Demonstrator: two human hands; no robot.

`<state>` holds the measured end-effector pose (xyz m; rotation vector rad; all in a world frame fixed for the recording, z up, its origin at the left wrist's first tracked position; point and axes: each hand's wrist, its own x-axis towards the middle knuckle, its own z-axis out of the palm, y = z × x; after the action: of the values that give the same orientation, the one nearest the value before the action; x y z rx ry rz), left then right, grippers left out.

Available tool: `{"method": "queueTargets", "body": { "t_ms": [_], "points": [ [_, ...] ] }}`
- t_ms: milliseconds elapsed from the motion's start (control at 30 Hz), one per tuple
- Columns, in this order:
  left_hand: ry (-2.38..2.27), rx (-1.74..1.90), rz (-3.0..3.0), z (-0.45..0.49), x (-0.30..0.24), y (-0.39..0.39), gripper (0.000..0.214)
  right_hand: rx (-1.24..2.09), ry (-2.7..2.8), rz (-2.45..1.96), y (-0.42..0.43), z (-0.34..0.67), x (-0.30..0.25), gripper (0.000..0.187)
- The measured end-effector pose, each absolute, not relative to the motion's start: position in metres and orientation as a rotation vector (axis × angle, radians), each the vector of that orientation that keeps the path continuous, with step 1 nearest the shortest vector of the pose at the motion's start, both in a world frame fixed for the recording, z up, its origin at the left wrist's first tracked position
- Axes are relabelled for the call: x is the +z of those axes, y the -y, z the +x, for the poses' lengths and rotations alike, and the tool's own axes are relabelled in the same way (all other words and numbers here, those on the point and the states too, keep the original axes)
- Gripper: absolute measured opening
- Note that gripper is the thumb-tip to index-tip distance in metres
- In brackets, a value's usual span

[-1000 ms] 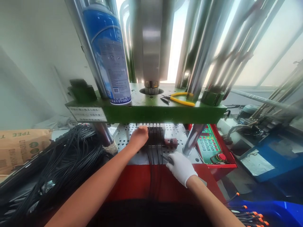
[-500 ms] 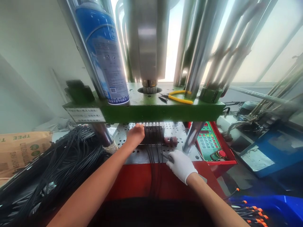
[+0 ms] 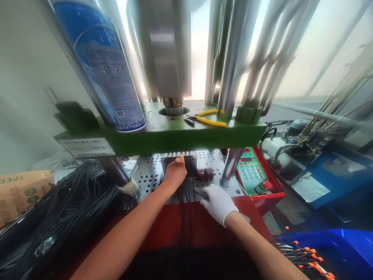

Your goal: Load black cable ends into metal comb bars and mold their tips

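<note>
My bare left hand [image 3: 175, 172] reaches under the green press platen [image 3: 186, 137] and rests on the row of black cable ends seated in the mould [image 3: 190, 163], fingers curled down onto them. My right hand [image 3: 217, 202], in a white glove, is closed around a small dark tool at the front edge of the perforated metal plate [image 3: 147, 173]. Several black cables [image 3: 185, 210] run from the mould down toward me between both hands.
A blue spray can [image 3: 100, 66] and yellow-handled pliers [image 3: 211, 118] sit on the platen. A green and red control panel [image 3: 252, 175] lies right of the steel column [image 3: 230, 167]. A black cable heap [image 3: 58, 214] is left; a blue bin [image 3: 329, 249] with orange-tipped cables is lower right.
My left hand has slid rightward along the mould's row of cable ends. The gloved right hand has stayed near the plate's front edge. The view shifted left.
</note>
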<state>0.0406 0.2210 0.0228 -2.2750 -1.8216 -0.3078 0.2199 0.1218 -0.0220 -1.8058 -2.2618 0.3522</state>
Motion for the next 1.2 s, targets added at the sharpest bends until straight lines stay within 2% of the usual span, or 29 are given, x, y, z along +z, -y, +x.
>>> {"method": "queueTargets", "body": {
  "t_ms": [100,333,633,967,1200],
  "points": [
    [1.814,-0.31,-2.259,0.041,0.027,-0.222,0.032,0.354,2.26,-1.808,-0.122,0.22,-0.022,0.021],
    [1.754,-0.311,-2.261,0.062,0.026,-0.217,0.038,0.337,2.254,-1.797,-0.122,0.219,-0.021,0.02],
    [1.79,-0.281,-2.296,0.061,0.031,-0.227,0.027,0.358,2.252,-1.797,-0.122,0.221,-0.022,0.022],
    [1.799,-0.286,-2.303,0.084,0.026,-0.218,0.034,0.36,2.226,-1.797,-0.121,0.22,-0.018,0.021],
    [1.898,-0.301,-2.29,0.084,0.027,-0.233,0.018,0.414,2.191,-1.794,-0.122,0.221,-0.019,0.02]
  ]
}}
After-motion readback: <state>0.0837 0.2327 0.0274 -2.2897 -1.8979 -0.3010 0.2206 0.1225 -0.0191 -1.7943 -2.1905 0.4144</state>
